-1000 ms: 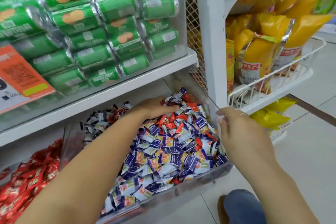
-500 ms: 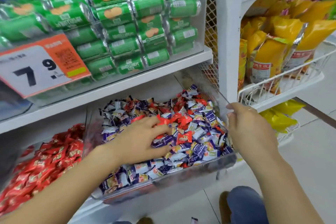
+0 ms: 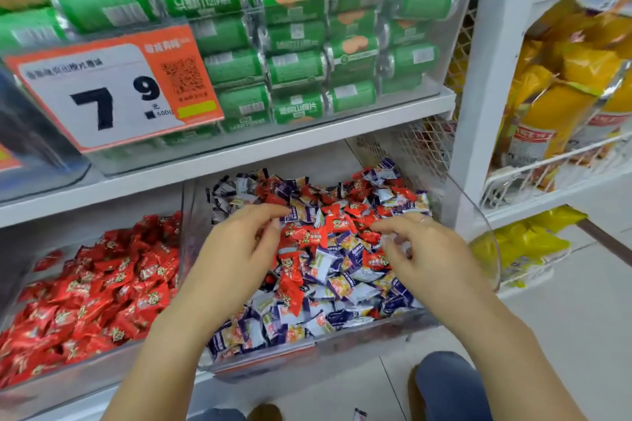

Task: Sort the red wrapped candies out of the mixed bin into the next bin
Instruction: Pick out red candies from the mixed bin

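Both hands in mixed bin (image 3: 478, 225), raking. Left hand (image 3: 236, 249) fingers curled loosely on reds (image 3: 307, 232) mid-pile; right hand (image 3: 420, 249) fingers spread, holding nothing. Pinch reds only, leave purple, drop into red bin (image 3: 102, 369) on left.

A shop is shown: a price tag (image 3: 113, 92) marked 7.9 is fixed before stacked green biscuit packs (image 3: 294, 41) on white shelving (image 3: 239, 154), loose wrapped candies are kept in clear bins (image 3: 478, 243), and yellow snack bags (image 3: 561, 96) are racked alongside.
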### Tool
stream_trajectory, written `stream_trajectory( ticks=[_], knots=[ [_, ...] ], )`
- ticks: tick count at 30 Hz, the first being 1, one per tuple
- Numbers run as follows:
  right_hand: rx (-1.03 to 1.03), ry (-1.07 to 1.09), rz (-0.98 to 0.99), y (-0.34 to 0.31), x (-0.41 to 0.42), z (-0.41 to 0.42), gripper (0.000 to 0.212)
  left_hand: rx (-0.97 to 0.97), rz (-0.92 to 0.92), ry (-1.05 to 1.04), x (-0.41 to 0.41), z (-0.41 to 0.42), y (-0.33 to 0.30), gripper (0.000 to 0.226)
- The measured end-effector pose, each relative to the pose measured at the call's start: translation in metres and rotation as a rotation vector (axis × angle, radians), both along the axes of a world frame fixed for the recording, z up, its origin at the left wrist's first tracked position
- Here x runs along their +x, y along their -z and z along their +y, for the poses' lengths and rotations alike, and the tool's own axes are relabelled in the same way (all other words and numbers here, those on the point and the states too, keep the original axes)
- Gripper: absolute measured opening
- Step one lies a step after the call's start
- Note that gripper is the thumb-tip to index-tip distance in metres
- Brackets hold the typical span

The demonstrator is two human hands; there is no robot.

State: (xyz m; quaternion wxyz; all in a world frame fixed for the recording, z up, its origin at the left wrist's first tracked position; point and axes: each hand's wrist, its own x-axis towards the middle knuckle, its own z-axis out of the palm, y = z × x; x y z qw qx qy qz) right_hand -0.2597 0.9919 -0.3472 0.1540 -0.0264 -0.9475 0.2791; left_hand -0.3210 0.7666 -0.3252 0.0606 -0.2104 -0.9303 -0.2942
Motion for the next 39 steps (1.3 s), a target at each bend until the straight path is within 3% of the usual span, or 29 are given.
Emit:
stream_trajectory(
  ticks=[6,9,11,15,18,22,24,28,31,35,39],
  knots=[
    [0.180,-0.124,-0.255,0.012,-0.004,-0.004,0.043,-0.240,0.014,0.154,-0.004,0.018,0.020,0.055],
    [0.215,-0.088,-0.245,0.013,-0.004,-0.004,0.043,-0.314,0.056,0.191,-0.008,0.021,0.026,0.041],
    [0.202,-0.056,-0.208,0.013,-0.004,-0.006,0.044,-0.236,0.083,0.192,-0.007,0.020,0.024,0.030],
    [0.028,-0.002,-0.089,0.006,-0.003,-0.012,0.044,0.000,0.060,0.081,0.001,0.011,0.015,0.028],
    [-0.137,0.006,-0.017,0.000,-0.002,-0.015,0.025,0.132,0.069,-0.026,0.003,-0.001,0.004,0.029],
    [-0.260,0.016,-0.084,-0.011,-0.004,-0.024,0.027,0.122,0.037,-0.107,0.001,-0.015,-0.009,0.043],
    [-0.210,-0.007,-0.136,-0.013,-0.014,-0.029,0.026,0.065,0.003,-0.100,0.002,-0.016,-0.010,0.047],
    [-0.113,-0.049,-0.179,-0.007,-0.038,-0.046,0.015,-0.026,-0.118,-0.165,0.007,-0.014,-0.012,0.031],
    [-0.092,-0.052,-0.164,0.004,-0.053,-0.058,0.031,-0.105,-0.143,-0.212,0.007,-0.010,-0.008,0.036],
    [0.114,-0.092,-0.198,0.013,-0.063,-0.068,0.053,-0.243,-0.094,-0.227,0.005,-0.002,0.001,0.052],
    [0.172,-0.154,-0.175,0.011,-0.066,-0.071,0.038,-0.296,-0.035,-0.193,0.001,0.000,0.007,0.034]
  ],
)
